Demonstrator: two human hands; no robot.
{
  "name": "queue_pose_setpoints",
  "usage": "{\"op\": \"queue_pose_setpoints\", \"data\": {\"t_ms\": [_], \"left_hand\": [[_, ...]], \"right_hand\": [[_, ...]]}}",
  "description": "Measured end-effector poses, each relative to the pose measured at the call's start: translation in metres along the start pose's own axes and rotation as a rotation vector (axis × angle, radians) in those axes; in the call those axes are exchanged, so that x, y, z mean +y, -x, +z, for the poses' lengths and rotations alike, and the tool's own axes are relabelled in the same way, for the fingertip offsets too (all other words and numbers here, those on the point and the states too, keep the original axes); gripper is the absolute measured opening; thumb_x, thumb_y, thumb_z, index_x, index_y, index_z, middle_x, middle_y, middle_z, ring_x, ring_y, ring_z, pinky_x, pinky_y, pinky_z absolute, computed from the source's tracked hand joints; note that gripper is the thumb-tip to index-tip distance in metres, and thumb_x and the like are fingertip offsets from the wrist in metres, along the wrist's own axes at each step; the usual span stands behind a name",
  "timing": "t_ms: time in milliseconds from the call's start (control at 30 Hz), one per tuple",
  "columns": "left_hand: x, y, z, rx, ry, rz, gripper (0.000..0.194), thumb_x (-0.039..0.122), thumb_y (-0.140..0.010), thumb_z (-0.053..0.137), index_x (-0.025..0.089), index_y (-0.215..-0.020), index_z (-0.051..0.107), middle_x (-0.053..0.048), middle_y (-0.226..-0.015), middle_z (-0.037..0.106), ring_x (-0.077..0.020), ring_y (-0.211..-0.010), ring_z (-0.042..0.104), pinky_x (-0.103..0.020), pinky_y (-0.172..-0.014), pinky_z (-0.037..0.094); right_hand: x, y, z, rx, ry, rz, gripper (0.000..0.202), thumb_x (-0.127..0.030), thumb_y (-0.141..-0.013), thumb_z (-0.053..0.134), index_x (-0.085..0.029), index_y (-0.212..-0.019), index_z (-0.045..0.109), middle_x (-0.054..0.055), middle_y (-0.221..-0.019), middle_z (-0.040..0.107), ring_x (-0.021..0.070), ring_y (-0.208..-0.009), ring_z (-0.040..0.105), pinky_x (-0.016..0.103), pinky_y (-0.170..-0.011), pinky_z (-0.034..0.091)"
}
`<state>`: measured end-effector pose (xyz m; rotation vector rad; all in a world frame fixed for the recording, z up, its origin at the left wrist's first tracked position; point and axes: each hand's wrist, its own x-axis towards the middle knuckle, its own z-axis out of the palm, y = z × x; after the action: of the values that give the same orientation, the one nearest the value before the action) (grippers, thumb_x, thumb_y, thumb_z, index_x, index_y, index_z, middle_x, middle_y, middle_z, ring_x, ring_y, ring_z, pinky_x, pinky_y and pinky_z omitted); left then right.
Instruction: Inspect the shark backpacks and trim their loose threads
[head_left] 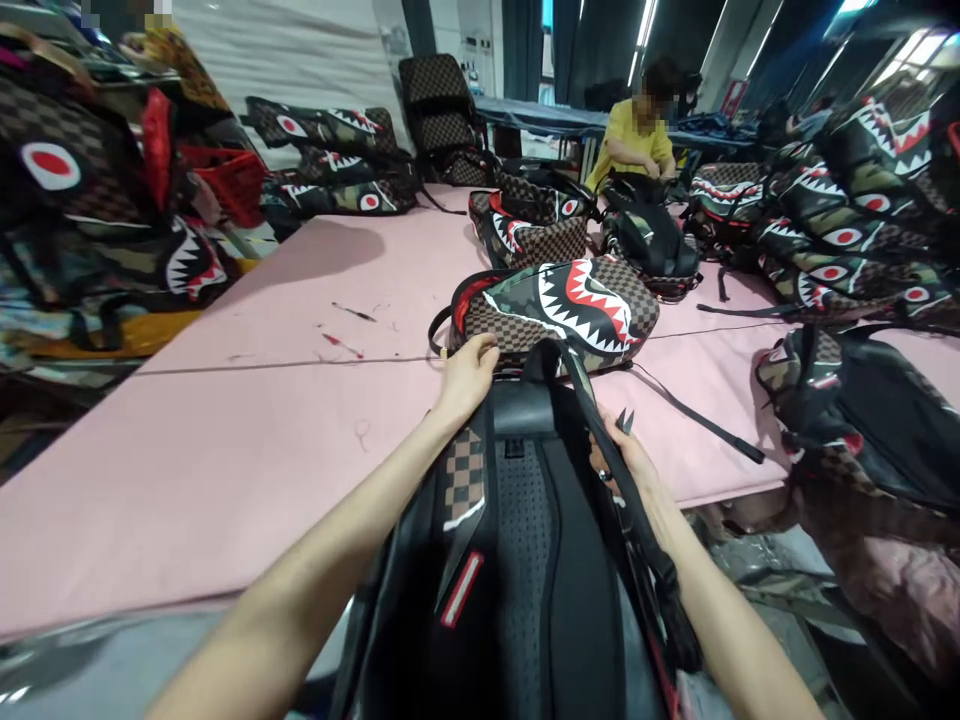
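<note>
Pinching a bag (525, 520) in the left hand (466, 378), snips (625, 421) in the right hand (628, 458), we seem mid-work at the near edge of the tabletop (225, 480).

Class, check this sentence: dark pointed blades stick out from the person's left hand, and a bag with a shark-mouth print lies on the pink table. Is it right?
Not quite: the hand is wrong. The head view shows the dark pointed blades sticking out from the right hand. The bag with a shark-mouth print does lie on the pink table.
</note>
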<state>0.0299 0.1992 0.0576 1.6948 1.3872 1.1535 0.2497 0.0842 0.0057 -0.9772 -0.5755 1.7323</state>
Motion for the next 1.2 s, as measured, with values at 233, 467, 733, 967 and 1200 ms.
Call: {"op": "queue_pose_setpoints", "data": {"t_ms": [233,467,733,967,1200], "left_hand": [[0.011,-0.071,0.069,-0.61,0.04,0.386,0.03,0.034,-0.074,0.058,0.025,-0.101,0.068,-0.002,-0.112,0.065,-0.0203,-0.108,0.054,-0.028,-0.099,0.032],[0.008,-0.08,0.098,-0.769,-0.065,0.268,0.034,0.044,-0.076,0.05,0.017,-0.069,0.07,0.0,-0.063,0.064,-0.0129,-0.058,0.052,-0.021,-0.058,0.037],[0.019,-0.073,0.118,-0.704,-0.385,0.22,0.051,0.06,-0.069,0.052,0.016,-0.042,0.054,0.003,-0.041,0.037,-0.009,-0.044,0.032,-0.024,-0.046,0.019],[0.012,-0.076,0.125,-0.737,-0.464,0.169,0.051,0.061,-0.066,0.054,0.016,-0.044,0.059,0.002,-0.039,0.036,-0.0094,-0.043,0.03,-0.026,-0.047,0.019],[0.01,-0.076,0.123,-0.733,-0.481,0.133,0.046,0.058,-0.069,0.054,0.016,-0.067,0.071,-0.002,-0.052,0.055,-0.0142,-0.053,0.047,-0.025,-0.053,0.029]], "right_hand": [[0.007,-0.001,-0.023,-0.042,-0.35,0.03,0.019,-0.032,-0.079,0.062,-0.019,-0.092,0.056,-0.01,-0.05,0.037,0.0023,-0.034,0.014,0.014,-0.032,0.019],[0.007,-0.001,-0.04,-0.177,-0.349,0.115,0.021,-0.021,-0.08,0.055,-0.019,-0.101,0.059,-0.01,-0.048,0.036,0.0033,-0.036,0.011,0.014,-0.034,0.019],[-0.008,0.03,-0.066,-0.064,-0.087,0.327,0.069,-0.067,-0.083,0.032,-0.007,-0.097,0.064,0.0,-0.042,0.051,0.0077,-0.031,0.034,0.019,-0.03,0.028],[-0.006,0.038,-0.073,0.039,-0.15,0.388,0.062,-0.057,-0.089,0.03,-0.005,-0.101,0.062,0.005,-0.049,0.062,0.0092,-0.031,0.042,0.018,-0.029,0.035],[0.006,0.028,-0.084,-0.01,-0.273,0.418,0.064,-0.059,-0.087,0.029,-0.006,-0.105,0.061,0.008,-0.068,0.07,0.0108,-0.035,0.049,0.02,-0.032,0.042]]}}
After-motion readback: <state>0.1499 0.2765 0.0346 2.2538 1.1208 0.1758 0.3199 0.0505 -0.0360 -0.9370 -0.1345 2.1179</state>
